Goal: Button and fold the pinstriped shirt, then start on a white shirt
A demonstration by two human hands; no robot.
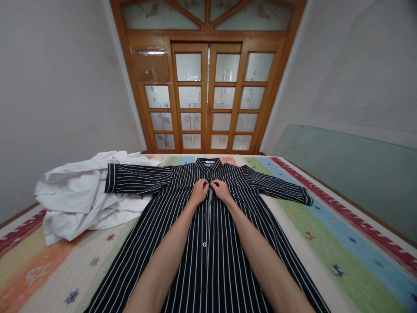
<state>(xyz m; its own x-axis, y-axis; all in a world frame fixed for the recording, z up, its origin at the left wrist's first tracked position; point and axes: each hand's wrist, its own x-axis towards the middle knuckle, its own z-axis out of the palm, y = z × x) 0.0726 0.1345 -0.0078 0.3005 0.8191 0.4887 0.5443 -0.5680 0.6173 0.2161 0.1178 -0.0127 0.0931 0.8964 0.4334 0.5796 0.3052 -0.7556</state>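
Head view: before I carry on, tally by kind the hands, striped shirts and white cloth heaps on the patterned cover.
Hands: 2 (left hand, right hand)
Striped shirt: 1
White cloth heap: 1
Total: 4

At twelve o'clock we see wooden doors [225, 84], their frosted panes patterned with plants. Pale grey walls rise on our ten [65, 87] and two. A grey-green panel [352, 178] stands at three o'clock. Between eight and nine we have a crumpled white cloth [74, 195] — it lies on a patterned cover [322, 239], whose coloured bands show at four and eight.
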